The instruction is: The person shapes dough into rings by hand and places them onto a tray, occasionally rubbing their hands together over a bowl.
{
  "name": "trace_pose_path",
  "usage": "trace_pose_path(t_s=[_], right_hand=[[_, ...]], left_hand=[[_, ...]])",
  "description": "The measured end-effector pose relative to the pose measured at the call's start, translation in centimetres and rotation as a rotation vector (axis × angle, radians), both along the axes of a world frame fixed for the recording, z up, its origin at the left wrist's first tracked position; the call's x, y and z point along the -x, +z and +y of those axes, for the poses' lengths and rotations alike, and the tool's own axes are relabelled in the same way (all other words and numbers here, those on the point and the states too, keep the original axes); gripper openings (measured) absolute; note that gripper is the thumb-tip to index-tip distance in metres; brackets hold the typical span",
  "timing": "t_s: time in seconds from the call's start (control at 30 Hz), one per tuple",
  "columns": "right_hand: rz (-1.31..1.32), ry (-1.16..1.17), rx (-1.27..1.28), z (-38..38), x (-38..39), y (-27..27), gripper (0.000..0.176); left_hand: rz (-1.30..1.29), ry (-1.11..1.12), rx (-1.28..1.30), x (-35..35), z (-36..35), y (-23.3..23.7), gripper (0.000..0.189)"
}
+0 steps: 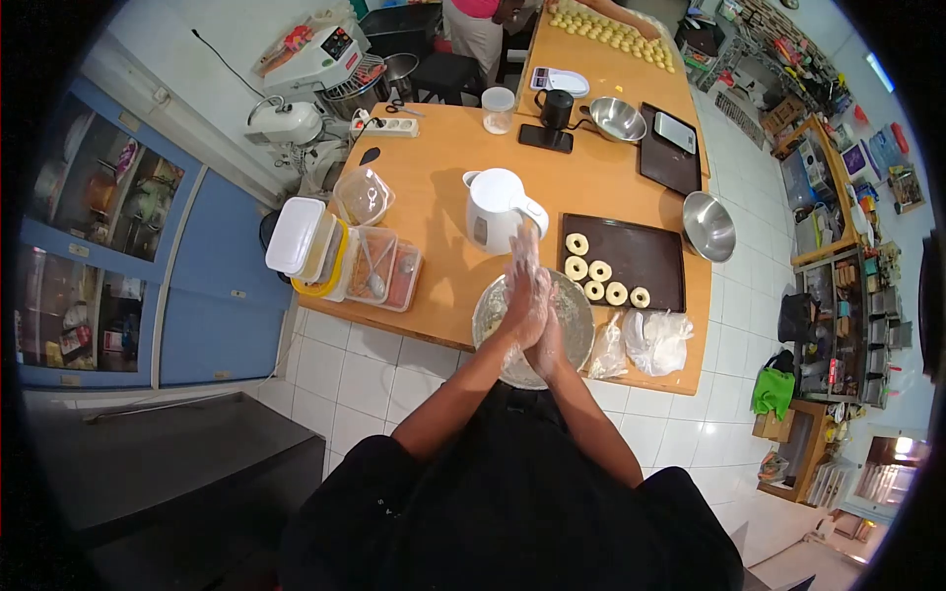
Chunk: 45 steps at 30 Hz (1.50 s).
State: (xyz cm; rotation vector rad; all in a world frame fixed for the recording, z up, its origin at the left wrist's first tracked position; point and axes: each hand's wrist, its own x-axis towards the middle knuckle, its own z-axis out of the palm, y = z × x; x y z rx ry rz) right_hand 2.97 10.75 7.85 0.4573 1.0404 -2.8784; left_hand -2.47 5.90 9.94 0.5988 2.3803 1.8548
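My left hand (523, 303) and my right hand (548, 335) are pressed palm to palm, fingers stretched out and dusted white. Whether anything lies between the palms is hidden. Beneath them stands a metal bowl (487, 333) with pale, floury residue on its inside, at the table's near edge. A white electric kettle (493, 209) is just beyond my fingertips. To the right, a dark baking tray (645, 251) carries several ring-shaped pieces of dough (599, 270). Clear plastic bags (658, 341) with white contents lie beside the bowl.
Stacked plastic containers (313, 241) stand at the table's left. Farther back are a black gooseneck kettle (556, 107), steel bowls (618, 119), another tray (672, 164) and a power strip (386, 127). A person (477, 39) stands beyond, near many dough pieces (611, 35).
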Motion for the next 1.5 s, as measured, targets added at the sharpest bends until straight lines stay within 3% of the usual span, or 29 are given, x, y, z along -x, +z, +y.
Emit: trace_pose_path(t_s=[0.03,0.17,0.27,0.3,0.4,0.53,0.67,0.8,0.87,1.03,1.13,1.2,1.27,1.33,1.4,1.43,1.5], right_hand=[[0.038,0.025,0.014,0.1,0.1,0.2,0.075],[0.110,-0.004,0.013,2.1,1.4,1.7,0.079],[0.072,-0.042,0.007,2.7,1.4,1.6,0.078],[0.043,-0.046,0.013,2.4,1.1,1.8,0.078],[0.086,-0.022,-0.002,1.2,0.6,0.5,0.076],[0.113,0.002,-0.079,0.0,-0.3,1.7,0.073],[0.090,-0.049,-0.001,1.2,1.4,0.8,0.071],[0.033,0.002,0.077,1.1,0.4,-1.7,0.069],[0.017,0.101,0.104,0.1,-0.3,-0.7,0.071],[0.188,-0.029,0.264,1.1,1.8,1.3,0.085],[0.000,-0.082,0.044,2.3,2.0,2.1,0.088],[-0.025,-0.056,0.053,1.2,1.1,0.7,0.086],[-0.033,0.026,-0.001,0.3,0.3,-0.3,0.085],[-0.028,-0.021,0.124,-0.5,0.2,-0.2,0.083],[0.003,0.013,0.160,0.1,0.8,0.7,0.083],[-0.044,-0.029,0.131,1.0,1.3,1.2,0.083],[-0.013,-0.109,0.062,2.5,2.1,1.7,0.084]], left_hand=[[0.001,0.028,0.152,0.5,-0.5,1.1,0.072],[-0.098,-0.053,0.283,-1.1,-0.1,-2.4,0.077],[-0.066,-0.126,0.159,-3.8,-0.1,-3.2,0.072],[-0.074,-0.168,0.131,-4.1,-0.7,0.3,0.072],[-0.100,-0.137,-0.029,-2.4,-0.3,0.3,0.077],[-0.125,0.096,-0.129,0.2,-0.9,-1.2,0.075],[-0.232,-0.063,0.068,-1.8,0.2,-3.7,0.077],[-0.180,-0.197,-0.225,-2.5,0.0,2.1,0.079],[-0.082,-0.096,-0.158,-0.3,-0.4,0.9,0.076],[-0.049,-0.008,0.077,-0.3,-0.8,-2.8,0.069],[-0.178,-0.104,0.135,-3.0,-0.2,-3.5,0.065],[-0.142,-0.023,0.095,-2.2,1.5,-5.3,0.066],[-0.012,0.014,-0.181,-0.5,0.9,-0.3,0.065],[0.059,0.043,-0.207,1.0,0.2,0.7,0.065],[0.067,0.059,0.019,1.7,-0.2,0.2,0.066],[0.227,0.078,0.294,1.1,0.1,-1.4,0.068],[0.024,-0.075,0.253,-1.5,-0.1,-3.5,0.068]])
